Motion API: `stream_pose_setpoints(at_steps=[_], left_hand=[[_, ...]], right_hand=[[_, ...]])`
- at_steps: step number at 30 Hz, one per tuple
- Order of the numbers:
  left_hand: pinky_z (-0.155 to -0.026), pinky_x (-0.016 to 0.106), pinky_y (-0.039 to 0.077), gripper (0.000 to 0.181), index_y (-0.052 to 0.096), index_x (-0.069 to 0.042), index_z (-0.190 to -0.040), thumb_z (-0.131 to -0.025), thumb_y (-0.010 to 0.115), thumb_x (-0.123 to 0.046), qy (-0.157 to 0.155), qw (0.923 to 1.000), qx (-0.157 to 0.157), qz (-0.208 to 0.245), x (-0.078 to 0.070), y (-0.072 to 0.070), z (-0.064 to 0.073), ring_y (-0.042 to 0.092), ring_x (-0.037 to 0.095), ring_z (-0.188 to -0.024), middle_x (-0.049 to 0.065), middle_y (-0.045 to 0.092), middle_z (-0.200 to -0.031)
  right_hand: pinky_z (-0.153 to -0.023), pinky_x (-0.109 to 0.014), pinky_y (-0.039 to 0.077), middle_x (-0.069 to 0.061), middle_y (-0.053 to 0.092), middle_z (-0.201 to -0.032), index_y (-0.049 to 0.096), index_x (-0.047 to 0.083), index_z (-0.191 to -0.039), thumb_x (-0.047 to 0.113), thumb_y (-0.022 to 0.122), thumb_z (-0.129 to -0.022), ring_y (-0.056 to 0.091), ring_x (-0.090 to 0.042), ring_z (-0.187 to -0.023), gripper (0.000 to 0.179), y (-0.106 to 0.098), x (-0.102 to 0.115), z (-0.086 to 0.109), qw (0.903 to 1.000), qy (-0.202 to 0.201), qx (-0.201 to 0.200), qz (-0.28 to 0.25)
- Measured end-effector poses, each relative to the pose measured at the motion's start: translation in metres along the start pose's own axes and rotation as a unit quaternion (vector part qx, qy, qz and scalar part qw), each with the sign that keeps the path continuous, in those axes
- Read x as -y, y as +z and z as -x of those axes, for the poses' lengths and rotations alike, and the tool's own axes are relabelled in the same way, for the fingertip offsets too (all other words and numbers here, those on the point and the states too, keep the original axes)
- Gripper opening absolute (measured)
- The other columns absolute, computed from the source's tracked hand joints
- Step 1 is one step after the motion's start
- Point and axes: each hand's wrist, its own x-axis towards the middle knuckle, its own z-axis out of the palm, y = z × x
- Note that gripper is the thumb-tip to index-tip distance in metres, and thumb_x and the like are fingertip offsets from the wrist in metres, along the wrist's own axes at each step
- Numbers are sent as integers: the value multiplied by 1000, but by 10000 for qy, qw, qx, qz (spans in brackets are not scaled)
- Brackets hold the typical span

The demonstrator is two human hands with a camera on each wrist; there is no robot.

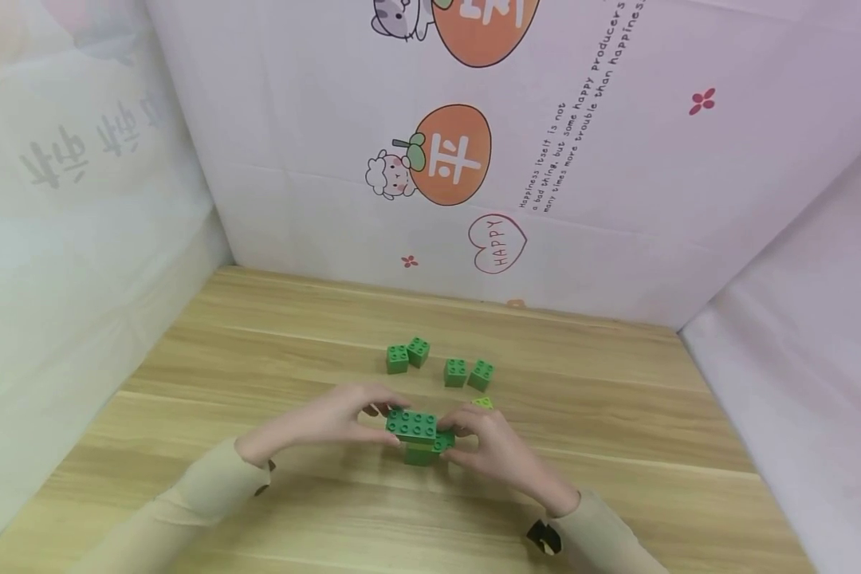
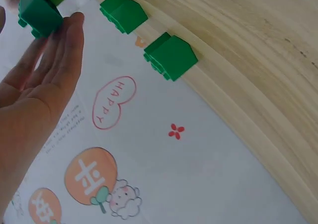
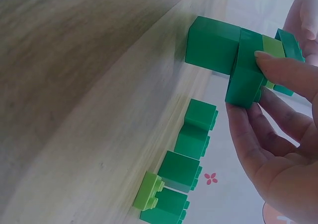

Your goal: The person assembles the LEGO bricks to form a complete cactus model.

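A stack of green toy building bricks stands on the wooden table between the two hands. A long dark green brick (image 1: 412, 426) with two rows of studs is on top. Beneath it is a light green brick (image 3: 273, 47), then a dark green brick (image 3: 247, 70) that sticks out sideways, with a green block (image 3: 212, 42) at the bottom. My right hand (image 1: 489, 446) pinches the jutting brick between thumb and fingers. At the top brick's left end is my left hand (image 1: 340, 414), fingers nearly straight alongside it; the left wrist view shows its thumb apart from the brick.
Behind the stack stand several small green bricks, among them a left one (image 1: 398, 359) and a right one (image 1: 481, 375). A light green brick (image 1: 482, 403) sits partly hidden behind the right hand. Printed white cloth (image 1: 316, 159) walls in the table's back and sides.
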Motion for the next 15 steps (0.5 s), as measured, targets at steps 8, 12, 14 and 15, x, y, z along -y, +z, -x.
stream_pose_setpoints(at_steps=[8, 12, 14, 15], left_hand=[[-95, 32, 59, 36, 65, -8, -125, -94, 68, -26, -321, 9968, -322, 664, 16, -12, -1, 69, 20, -107, 6, 72, -119], [-91, 27, 59, 31, 66, -4, -122, -94, 67, -17, -431, 9942, -744, 648, 28, -14, -6, 70, 22, -103, 10, 73, -116], [-90, 28, 60, 30, 66, -1, -120, -92, 68, -13, -538, 9918, -968, 633, 35, -16, -10, 70, 25, -102, 14, 73, -114], [-89, 28, 60, 30, 66, 0, -119, -92, 69, -11, -609, 9903, -1064, 658, 38, -17, -12, 70, 26, -101, 17, 72, -114]], right_hand=[[-79, -30, 63, -12, 73, -106, 70, 1, -106, 1, 78, -78, 70, -23, -93, 30, 2, -2, 0, 9999, -135, -96, 16], [-80, -30, 62, -10, 73, -106, 70, 3, -107, 2, 79, -78, 70, -21, -93, 30, 2, -1, 0, 9999, -97, -90, 33], [-81, -29, 62, -9, 73, -107, 70, 3, -107, 3, 79, -78, 70, -20, -94, 30, 2, 0, 0, 10000, -54, -67, 12], [-81, -29, 62, -9, 73, -107, 70, 4, -107, 3, 79, -79, 70, -20, -94, 30, 2, 0, 0, 10000, -34, -56, 14]])
